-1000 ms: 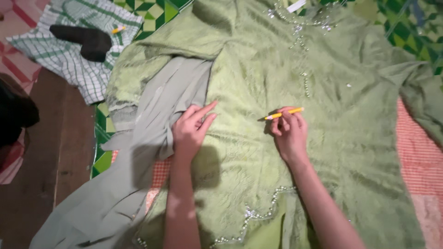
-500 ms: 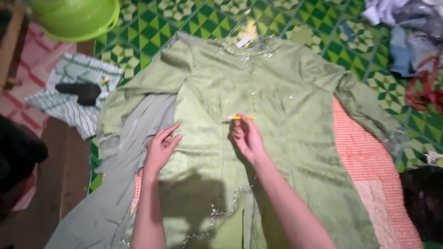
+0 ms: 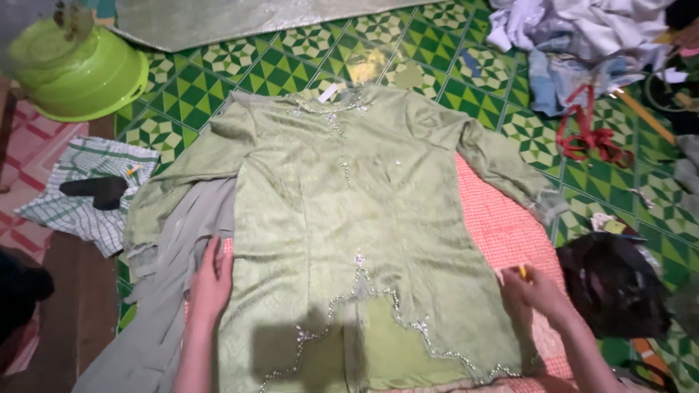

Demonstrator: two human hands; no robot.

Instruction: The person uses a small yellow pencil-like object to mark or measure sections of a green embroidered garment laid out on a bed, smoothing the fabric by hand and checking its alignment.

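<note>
At the centre of the green-and-white patterned tile floor (image 3: pixel 291 69), a light green long-sleeved tunic of textured fabric (image 3: pixel 349 218) lies spread flat, front up, neckline toward twelve o'clock and hem toward six. Silvery bead trim runs down from the neck and along a pointed split at the hem. Its sleeves reach out toward ten and three o'clock. The left hand (image 3: pixel 211 280) rests flat at the garment's eight o'clock edge, fingers together and extended, pressing where the tunic meets a plain grey-green cloth (image 3: pixel 171 269) beside it. The right hand (image 3: pixel 531 291) sits at the four o'clock edge, fingers curled shut around a short yellow pencil (image 3: pixel 522 271), on a red-and-white checked cloth (image 3: pixel 502 225) under the tunic. To smooth well, I judge both palms should draw outward evenly, keeping the beadwork from snagging. Further out, at ten o'clock, a lime green plastic basin (image 3: pixel 76 69) stands near a green-checked white towel (image 3: pixel 73 211) bearing a dark object (image 3: pixel 95 191). A heap of mixed clothes (image 3: pixel 590 44) lies at two o'clock.
</note>
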